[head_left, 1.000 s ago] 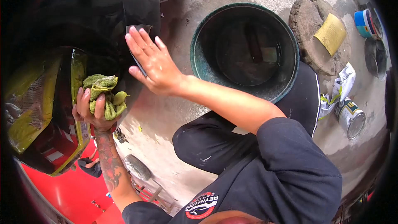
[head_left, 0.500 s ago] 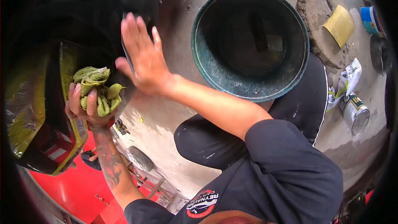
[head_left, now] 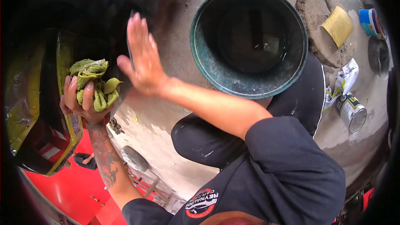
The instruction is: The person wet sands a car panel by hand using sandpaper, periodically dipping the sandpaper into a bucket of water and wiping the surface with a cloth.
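- Cloth of ribbed green fabric [head_left: 96, 84], bunched up, is gripped in the curled fingers of the left hand [head_left: 86, 105], beside a yellow-edged vehicle lamp [head_left: 52, 141].
- Right hand [head_left: 145, 63], open with fingers extended, lies over a thin dark sheet [head_left: 131, 58] at the glossy black vehicle panel [head_left: 100, 6].
- Round dark-green tub [head_left: 246, 86] stands near the right forearm; a curved yellow sheet [head_left: 338, 27] lies on a round wooden slab [head_left: 310, 12].

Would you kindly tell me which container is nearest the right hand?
The large green bucket; the silver can and blue tub are both smaller and farther from the right hand.
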Tool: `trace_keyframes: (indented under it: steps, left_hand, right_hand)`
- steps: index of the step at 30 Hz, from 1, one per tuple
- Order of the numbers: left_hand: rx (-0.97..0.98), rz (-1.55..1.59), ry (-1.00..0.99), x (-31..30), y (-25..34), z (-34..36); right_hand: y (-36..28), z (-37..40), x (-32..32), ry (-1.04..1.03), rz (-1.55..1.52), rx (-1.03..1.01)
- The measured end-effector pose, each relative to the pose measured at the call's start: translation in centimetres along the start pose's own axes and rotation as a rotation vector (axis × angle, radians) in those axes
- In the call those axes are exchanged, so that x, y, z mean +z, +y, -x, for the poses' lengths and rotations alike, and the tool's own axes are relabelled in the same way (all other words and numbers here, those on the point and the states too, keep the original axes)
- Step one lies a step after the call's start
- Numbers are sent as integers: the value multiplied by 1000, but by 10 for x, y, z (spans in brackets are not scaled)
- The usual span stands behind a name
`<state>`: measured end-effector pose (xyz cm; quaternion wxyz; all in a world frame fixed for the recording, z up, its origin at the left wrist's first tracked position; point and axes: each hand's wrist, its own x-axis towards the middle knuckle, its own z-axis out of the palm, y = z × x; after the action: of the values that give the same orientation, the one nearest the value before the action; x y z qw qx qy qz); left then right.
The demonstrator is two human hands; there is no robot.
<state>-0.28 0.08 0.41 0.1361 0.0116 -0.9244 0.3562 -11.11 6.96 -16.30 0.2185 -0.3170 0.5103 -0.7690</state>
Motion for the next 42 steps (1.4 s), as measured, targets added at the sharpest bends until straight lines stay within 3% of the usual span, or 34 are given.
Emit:
trace_keyframes:
  steps: [2, 8, 10, 12, 13, 17, 18, 22, 24, 28, 29, 32, 34, 36, 42]
  left_hand:
    - [-17, -31, 10, 2, 2, 0]
    - [0, -18, 10, 2, 1, 1]
    - [-2, -2, 2, 0, 1, 0]
    - [-1, -31, 10, 1, 1, -1]
    - [-5, -37, 5, 1, 1, -1]
    - [8, -2, 11, 2, -2, 0]
    - [8, 17, 12, 2, -2, 1]
    - [-4, -4, 5, 0, 0, 1]
    - [-2, -17, 16, 3, 0, 3]
    - [13, -12, 21, 4, 0, 0]
    - [15, 8, 31, 3, 1, -2]
    - [0, -15, 10, 3, 1, 0]
    - [-2, -41, 11, 3, 1, 0]
    - [4, -26, 10, 3, 0, 0]
    - [26, 2, -12, 1, 0, 0]
  right_hand:
    - [-5, 30, 1, -202, 105, 32]
    - [7, -42, -16, 14, 64, 104]
    - [8, -26, -4, 60, 14, 40]
    - [6, 15, 6, -10, -35, 27]
    - [2, 31, 3, -143, 1, 104]
    - [13, -33, -8, 88, -61, 180]
    - [16, -53, -16, 92, -79, 253]
    - [11, -5, -2, 73, -91, 128]
    - [5, 30, 3, -95, -94, 194]
    - [22, -29, -4, 141, -118, 220]
    - [26, -47, -15, 128, -142, 281]
    - [26, -26, -5, 141, -140, 189]
    - [28, 13, 8, 53, -153, 134]
    - [17, 14, -4, -101, -52, 262]
    - [42, -56, -17, 74, -130, 246]
